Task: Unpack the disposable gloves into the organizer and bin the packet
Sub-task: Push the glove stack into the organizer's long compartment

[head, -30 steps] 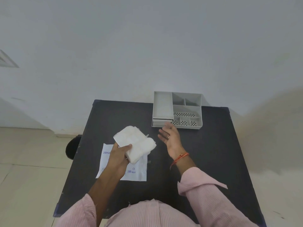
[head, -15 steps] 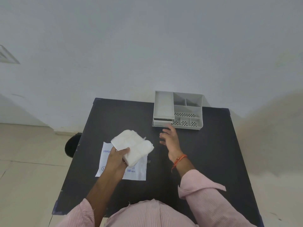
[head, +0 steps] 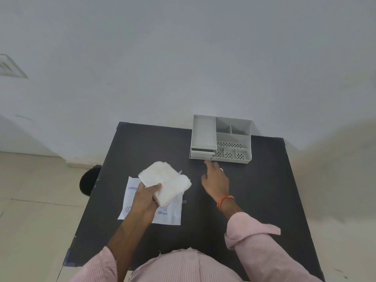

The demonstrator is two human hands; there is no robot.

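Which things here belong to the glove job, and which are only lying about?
For the job:
- stack of gloves, held in the left hand
- empty packet, flat on the table
- organizer, which the right hand reaches toward

Lying about:
- dark round object on the floor beside the table
- wall vent

Your left hand (head: 145, 197) grips the white glove stack (head: 165, 181) above the flat packet (head: 173, 213) (printed blue); your right hand (head: 216, 180) reaches, fingers spread, just short of the grey organizer (head: 220, 139)

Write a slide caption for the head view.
Left hand holds gloves above packet; right hand reaches toward organizer.
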